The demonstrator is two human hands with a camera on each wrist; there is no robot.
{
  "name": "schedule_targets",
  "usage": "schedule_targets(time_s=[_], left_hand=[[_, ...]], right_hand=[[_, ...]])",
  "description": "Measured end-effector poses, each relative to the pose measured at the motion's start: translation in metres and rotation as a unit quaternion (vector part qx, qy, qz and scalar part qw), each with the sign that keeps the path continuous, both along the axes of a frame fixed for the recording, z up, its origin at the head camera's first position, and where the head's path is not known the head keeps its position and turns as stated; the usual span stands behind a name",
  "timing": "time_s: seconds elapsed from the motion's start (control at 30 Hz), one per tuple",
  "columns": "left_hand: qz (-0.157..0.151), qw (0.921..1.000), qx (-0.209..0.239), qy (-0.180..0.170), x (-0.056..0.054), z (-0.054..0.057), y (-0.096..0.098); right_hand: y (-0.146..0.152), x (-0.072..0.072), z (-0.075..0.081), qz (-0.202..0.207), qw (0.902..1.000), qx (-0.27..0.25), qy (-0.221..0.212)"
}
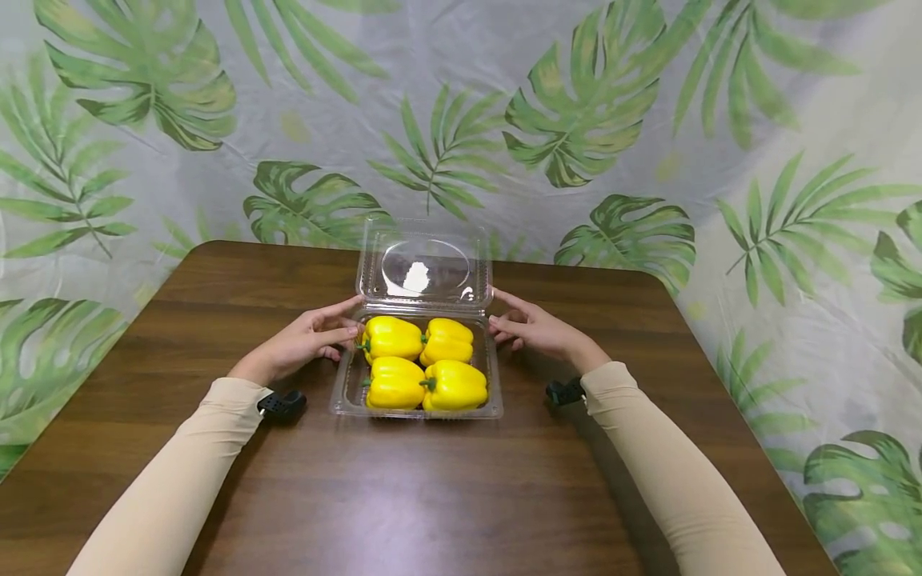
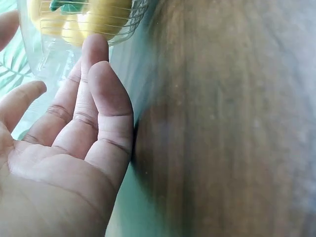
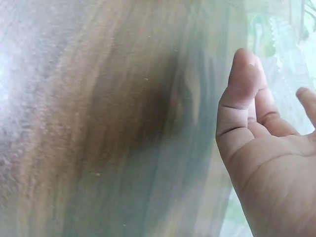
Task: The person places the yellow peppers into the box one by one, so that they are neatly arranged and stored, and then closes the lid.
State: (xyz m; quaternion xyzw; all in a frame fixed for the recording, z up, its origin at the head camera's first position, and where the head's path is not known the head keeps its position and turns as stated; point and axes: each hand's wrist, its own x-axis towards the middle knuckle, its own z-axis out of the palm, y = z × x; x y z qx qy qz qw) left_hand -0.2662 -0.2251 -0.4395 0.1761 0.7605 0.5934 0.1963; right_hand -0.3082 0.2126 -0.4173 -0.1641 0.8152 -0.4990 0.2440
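Several yellow bell peppers (image 1: 392, 338) lie in two rows in a clear plastic clamshell box (image 1: 403, 414), whose hinged lid (image 1: 461, 268) stands raised at the back. My left hand (image 1: 304, 342) is at the box's left side near the hinge, its fingertips touching or very near the wall. In the left wrist view, the fingers (image 2: 111, 98) are extended and loosely bent beside the ribbed plastic. On the opposite side, my right hand (image 1: 543, 330) has its fingertips at the right wall and hinge corner. Its fingers (image 3: 239, 108) look relaxed in the right wrist view, with the box only faintly visible beyond.
The box sits on a brown wooden table (image 1: 432, 488), toward its far edge. Behind the table hangs a pale cloth (image 1: 461, 48) printed with green leaves. A dark strap (image 1: 282, 404) circles the left wrist, and another strap (image 1: 564, 392) the right.
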Motion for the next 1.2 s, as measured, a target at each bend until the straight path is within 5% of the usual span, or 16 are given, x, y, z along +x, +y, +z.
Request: schedule_targets(time_s=[0.33, 0.6, 1.2], left_hand=[[0.023, 0.9991, 0.026, 0.023, -0.009, 0.003, 0.0], [0.038, 0.997, -0.004, 0.068, -0.01, 0.015, 0.0], [0.051, 0.9897, 0.033, 0.13, -0.001, 0.032, 0.002]], right_hand=[[-0.001, -0.006, 0.014, -0.015, 0.9993, -0.003, 0.036], [0.001, -0.008, 0.027, 0.004, 0.9969, -0.003, 0.078], [0.006, 0.014, 0.06, 0.004, 0.9938, -0.032, 0.106]])
